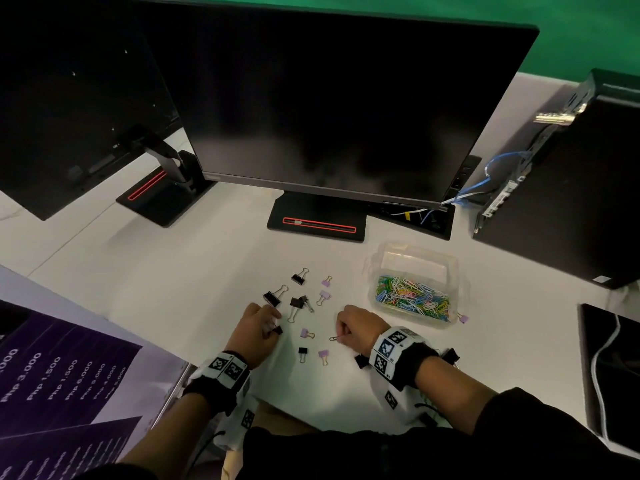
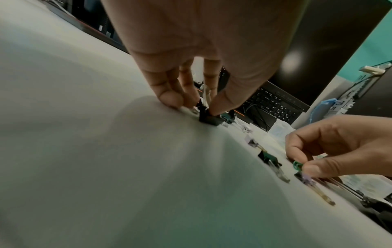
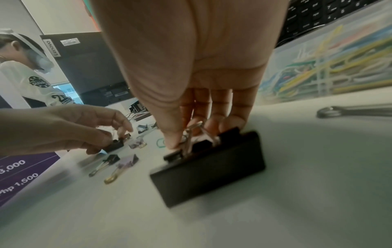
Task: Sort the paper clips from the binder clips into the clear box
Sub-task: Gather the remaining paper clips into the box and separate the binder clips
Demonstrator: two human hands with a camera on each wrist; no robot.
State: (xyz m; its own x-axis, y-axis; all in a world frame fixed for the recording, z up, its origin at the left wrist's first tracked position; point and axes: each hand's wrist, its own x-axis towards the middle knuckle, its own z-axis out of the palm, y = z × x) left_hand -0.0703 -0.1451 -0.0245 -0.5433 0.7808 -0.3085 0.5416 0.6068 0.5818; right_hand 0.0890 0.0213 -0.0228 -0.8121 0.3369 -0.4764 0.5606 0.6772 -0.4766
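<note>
A clear box (image 1: pixel 446 268) holding a heap of coloured paper clips (image 1: pixel 412 296) stands right of centre on the white desk. Several black and lilac binder clips (image 1: pixel 292 303) lie scattered left of it. My left hand (image 1: pixel 273 327) pinches a small black binder clip (image 2: pixel 208 118) that rests on the desk. My right hand (image 1: pixel 341 337) pinches a green paper clip (image 2: pixel 296 165) against the desk, a hand's width left of the box. A large black binder clip (image 3: pixel 207 167) lies under my right wrist, beside the fingers (image 3: pixel 233 122).
Two dark monitors (image 1: pixel 329 109) stand behind the work area, a computer tower (image 1: pixel 561 188) at the right. A purple printed sheet (image 1: pixel 62 372) covers the left edge. A lilac binder clip (image 1: pixel 463 318) lies by the box's near right corner. Another person (image 3: pixel 25 75) stands at the far left.
</note>
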